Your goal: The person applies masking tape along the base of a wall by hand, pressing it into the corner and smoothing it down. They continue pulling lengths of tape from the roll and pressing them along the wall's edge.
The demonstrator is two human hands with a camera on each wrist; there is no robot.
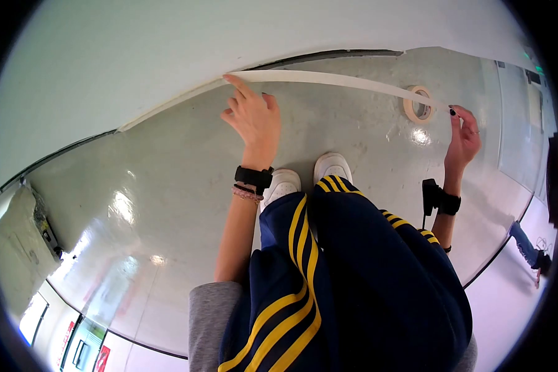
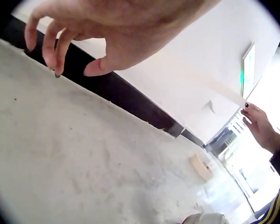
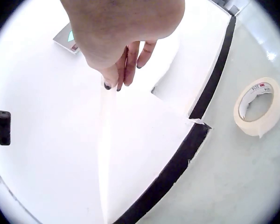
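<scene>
A long pale strip of masking tape [image 1: 328, 78] stretches between the two hands in the head view. My left hand [image 1: 257, 121] presses the strip's left part at the foot of the wall with its extended index finger, the other fingers loosely bent. Between thumb and fingers, my right hand [image 1: 465, 139] pinches the far end, away from the wall base. The right wrist view shows that pinch, with the strip [image 3: 104, 163] running down from the fingertips. Left of the index finger, a pale band [image 1: 173, 106] follows the wall's lower edge.
A roll of masking tape [image 3: 242, 122] lies on the grey floor [image 1: 186, 204] near the right hand. The white wall [image 1: 136, 56] has a dark skirting board [image 2: 130, 103] with a break in it. White shoes [image 1: 333, 166] stand on the floor. A plastic-wrapped object [image 1: 18, 235] stands at far left.
</scene>
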